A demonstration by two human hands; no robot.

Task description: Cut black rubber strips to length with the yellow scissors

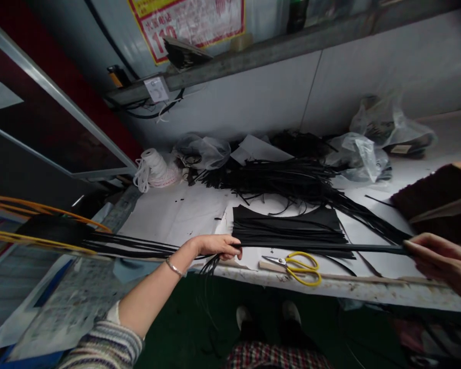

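My left hand (217, 246) is closed around a bundle of long thin black strips (138, 247) near the front edge of the white table (184, 215). The strips run left past the table edge and right to my right hand (443, 261), which pinches their other end. Between my hands the strips stretch nearly level, just above a flat stack of black strips (288, 228). Loose strip ends hang down below my left hand.
Yellow-handled scissors (297, 266) lie at the table's front edge. A tangled pile of black strips (292, 179), clear plastic bags (384, 128) and a spool of white cord (153, 169) sit at the back. A brown block (438, 195) is at right.
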